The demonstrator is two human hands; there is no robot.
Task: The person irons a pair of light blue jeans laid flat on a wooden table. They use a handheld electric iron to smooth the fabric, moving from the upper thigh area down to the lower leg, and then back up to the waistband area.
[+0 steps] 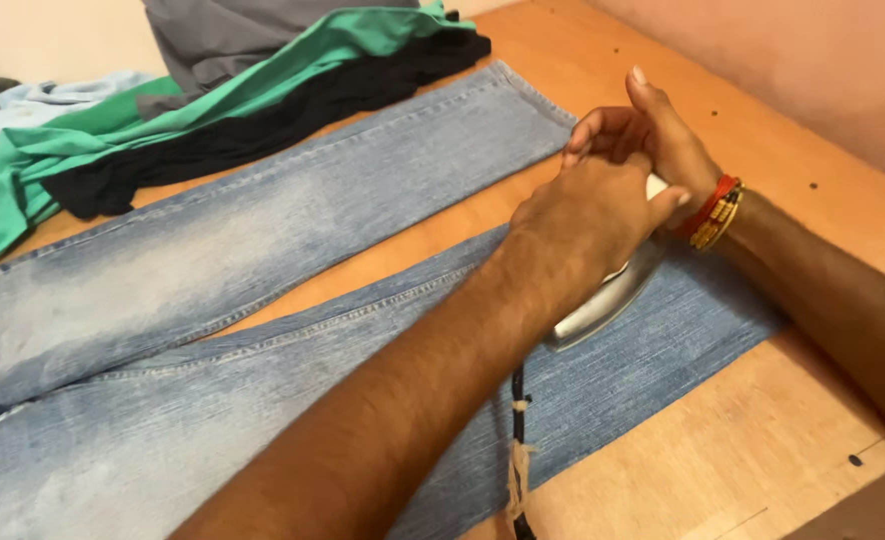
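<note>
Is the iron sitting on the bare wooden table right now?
No, the iron rests on the lower leg of the blue jeans, under both hands.

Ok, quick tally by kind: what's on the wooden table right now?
Jeans: 1
Iron, under both hands: 1
Other garments piled at the far edge, green, black, grey, pale blue: 4
Total: 6

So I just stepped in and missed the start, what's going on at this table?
A person is pressing a pair of light blue jeans laid flat on a wooden table. The left hand grips a flat iron resting on the near leg, close to its hem. The right hand is open beside it. Green, black and grey clothes lie piled beyond.
</note>
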